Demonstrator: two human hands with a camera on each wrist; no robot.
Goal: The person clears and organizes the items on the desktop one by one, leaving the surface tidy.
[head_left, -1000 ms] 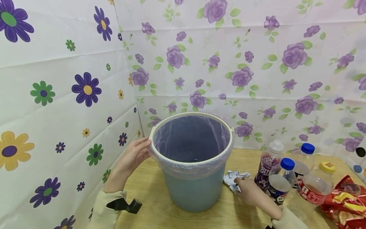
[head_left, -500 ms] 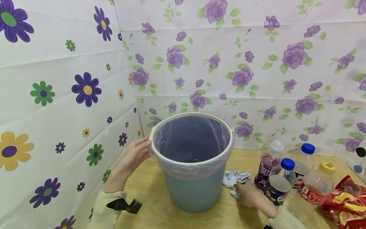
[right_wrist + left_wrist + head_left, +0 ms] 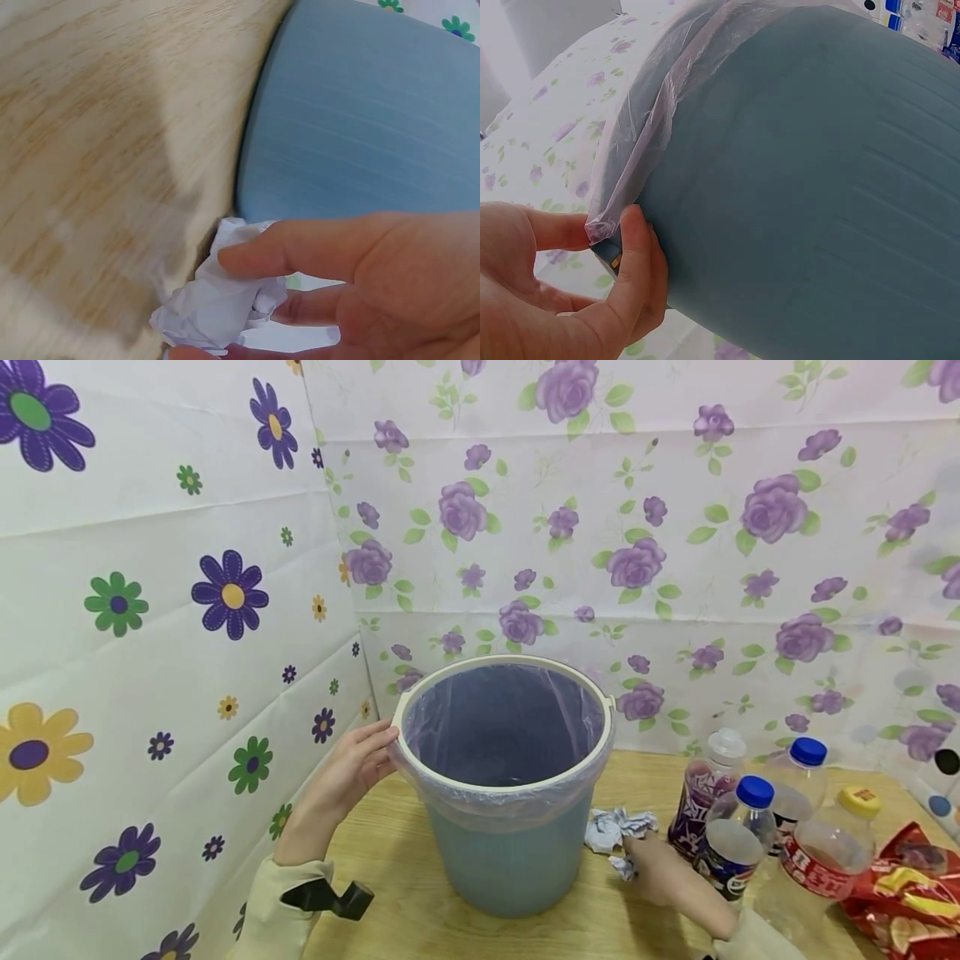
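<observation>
Our L hand [image 3: 357, 767] pinches the bin [image 3: 510, 864] by its edge, lower mid head view; our R hand [image 3: 662, 870] pinches paper [image 3: 214, 309], lower right of centre, just beside the bin. We'd best hold L steady, squeeze firmly w/ R & lift w/o knocking the bottles [image 3: 731, 850].

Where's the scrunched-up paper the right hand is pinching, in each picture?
Head: the crumpled white paper is low, right of centre, at the fingertips of the right hand.
Left wrist: not in it.
Right wrist: the crumpled white paper is low, left of centre.
Shared landmark: the blue bin, seen in all three.
</observation>
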